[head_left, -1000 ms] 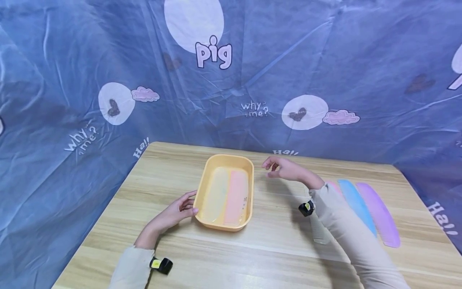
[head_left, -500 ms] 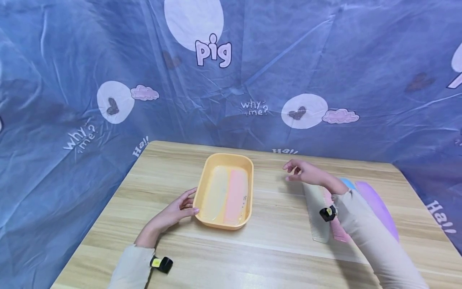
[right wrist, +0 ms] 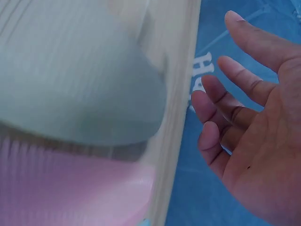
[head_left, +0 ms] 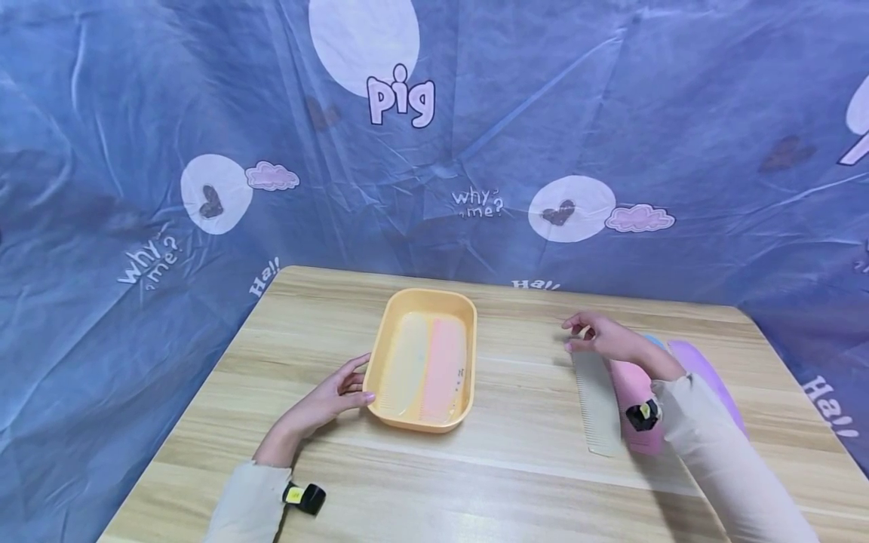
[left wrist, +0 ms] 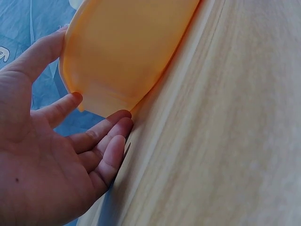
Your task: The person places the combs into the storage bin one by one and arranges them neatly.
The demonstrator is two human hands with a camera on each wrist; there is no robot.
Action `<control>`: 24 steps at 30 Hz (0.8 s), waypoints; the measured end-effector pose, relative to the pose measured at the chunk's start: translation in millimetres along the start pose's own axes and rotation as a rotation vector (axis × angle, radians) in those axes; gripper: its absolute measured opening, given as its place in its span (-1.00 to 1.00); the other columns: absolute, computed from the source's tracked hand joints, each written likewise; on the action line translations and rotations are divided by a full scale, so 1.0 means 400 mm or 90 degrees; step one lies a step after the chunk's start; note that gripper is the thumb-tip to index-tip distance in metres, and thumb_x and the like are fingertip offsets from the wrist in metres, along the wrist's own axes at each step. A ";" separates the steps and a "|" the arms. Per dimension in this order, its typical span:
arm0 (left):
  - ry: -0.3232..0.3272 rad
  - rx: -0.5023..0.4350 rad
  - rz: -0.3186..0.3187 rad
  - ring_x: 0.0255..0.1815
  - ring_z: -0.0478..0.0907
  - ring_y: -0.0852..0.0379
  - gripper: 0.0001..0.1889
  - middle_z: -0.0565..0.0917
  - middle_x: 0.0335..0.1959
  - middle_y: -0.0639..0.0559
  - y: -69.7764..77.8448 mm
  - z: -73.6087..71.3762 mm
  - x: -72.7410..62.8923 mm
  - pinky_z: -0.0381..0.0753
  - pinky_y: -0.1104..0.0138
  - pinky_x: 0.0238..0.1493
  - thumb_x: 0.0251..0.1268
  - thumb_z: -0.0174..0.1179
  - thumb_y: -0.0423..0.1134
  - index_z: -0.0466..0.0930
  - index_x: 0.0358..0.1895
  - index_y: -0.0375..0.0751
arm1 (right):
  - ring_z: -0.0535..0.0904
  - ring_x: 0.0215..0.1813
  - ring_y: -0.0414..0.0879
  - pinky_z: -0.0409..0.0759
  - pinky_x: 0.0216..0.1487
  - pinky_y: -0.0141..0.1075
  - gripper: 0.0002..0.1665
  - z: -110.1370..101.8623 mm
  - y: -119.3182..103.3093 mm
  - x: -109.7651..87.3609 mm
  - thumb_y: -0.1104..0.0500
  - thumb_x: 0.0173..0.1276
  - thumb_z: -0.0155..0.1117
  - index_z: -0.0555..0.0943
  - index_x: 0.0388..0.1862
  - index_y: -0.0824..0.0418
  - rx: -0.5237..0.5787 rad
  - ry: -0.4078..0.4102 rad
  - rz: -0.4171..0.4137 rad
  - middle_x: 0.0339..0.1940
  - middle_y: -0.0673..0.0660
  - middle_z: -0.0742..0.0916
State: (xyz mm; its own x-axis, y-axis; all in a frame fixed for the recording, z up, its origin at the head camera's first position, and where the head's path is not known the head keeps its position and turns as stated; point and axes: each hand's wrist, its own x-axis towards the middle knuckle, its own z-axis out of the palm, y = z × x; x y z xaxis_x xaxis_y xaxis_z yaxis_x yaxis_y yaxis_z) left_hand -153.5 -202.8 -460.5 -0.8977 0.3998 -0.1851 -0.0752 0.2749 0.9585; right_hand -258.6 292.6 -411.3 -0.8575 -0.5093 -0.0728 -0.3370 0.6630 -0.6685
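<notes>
Right hand (head_left: 600, 339), its fingers loosely bent and holding nothing, hung above the far end of a grey-green comb (head_left: 597, 415), with a pink comb (head_left: 627, 386), a blue comb (head_left: 654, 341) and a purple comb (head_left: 706, 369) ranged toward the right edge of the worktop (head_left: 502, 483). The left hand (head_left: 326, 400) gripped a yellow tray (head_left: 424, 427) at its left rim, its far end near the worktop's far edge, a cream comb (head_left: 403, 369) and a light pink comb (head_left: 445, 369) inside.

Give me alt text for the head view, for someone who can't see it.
A person's left grip holds the side of a yellow tray containing a cream comb and a pink comb. The empty right grip hovers near a pale comb, a second pink comb, a mostly hidden blue comb and a purple comb on a wooden table.
</notes>
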 end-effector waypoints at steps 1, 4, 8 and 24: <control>0.000 0.000 0.000 0.27 0.36 -0.17 -0.13 0.40 0.26 -0.40 0.000 0.000 0.000 0.47 0.37 0.12 0.27 0.26 -0.17 -0.07 0.53 -0.22 | 0.50 -0.10 -0.02 0.47 -0.16 -0.40 -0.50 0.000 0.005 -0.005 0.24 0.26 0.34 0.48 0.08 0.52 -0.001 0.002 0.004 -0.08 0.34 0.62; -0.001 -0.002 0.002 0.24 0.38 -0.14 -0.13 0.40 0.25 -0.40 -0.001 -0.001 0.000 0.49 0.38 0.10 0.27 0.26 -0.18 -0.07 0.53 -0.23 | 0.50 -0.09 0.02 0.47 -0.18 -0.41 -0.47 -0.002 0.021 -0.018 0.23 0.25 0.35 0.46 0.10 0.52 0.002 0.007 0.019 -0.07 0.34 0.61; -0.002 -0.005 0.007 0.23 0.39 -0.14 -0.13 0.39 0.26 -0.42 -0.003 0.000 0.001 0.51 0.43 0.06 0.27 0.26 -0.18 -0.07 0.53 -0.25 | 0.47 -0.14 -0.05 0.46 -0.22 -0.42 -0.45 -0.002 0.041 -0.029 0.23 0.25 0.35 0.46 0.12 0.53 0.000 0.011 0.032 -0.09 0.34 0.60; -0.008 -0.009 0.011 0.22 0.41 -0.12 -0.12 0.39 0.26 -0.42 -0.008 -0.001 0.004 0.51 0.47 0.03 0.27 0.26 -0.19 -0.08 0.53 -0.27 | 0.34 -0.34 -0.24 0.36 -0.33 -0.41 -0.37 -0.003 0.089 -0.051 0.18 0.19 0.39 0.47 0.10 0.60 -0.056 0.010 0.043 -0.36 0.13 0.55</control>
State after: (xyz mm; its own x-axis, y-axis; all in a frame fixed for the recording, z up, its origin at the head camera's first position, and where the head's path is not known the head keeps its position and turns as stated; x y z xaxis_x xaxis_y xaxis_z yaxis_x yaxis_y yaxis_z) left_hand -154.8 -203.6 -463.5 -0.8934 0.4155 -0.1709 -0.0655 0.2558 0.9645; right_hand -253.6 327.4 -432.8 -0.8854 -0.4531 -0.1037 -0.3098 0.7416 -0.5950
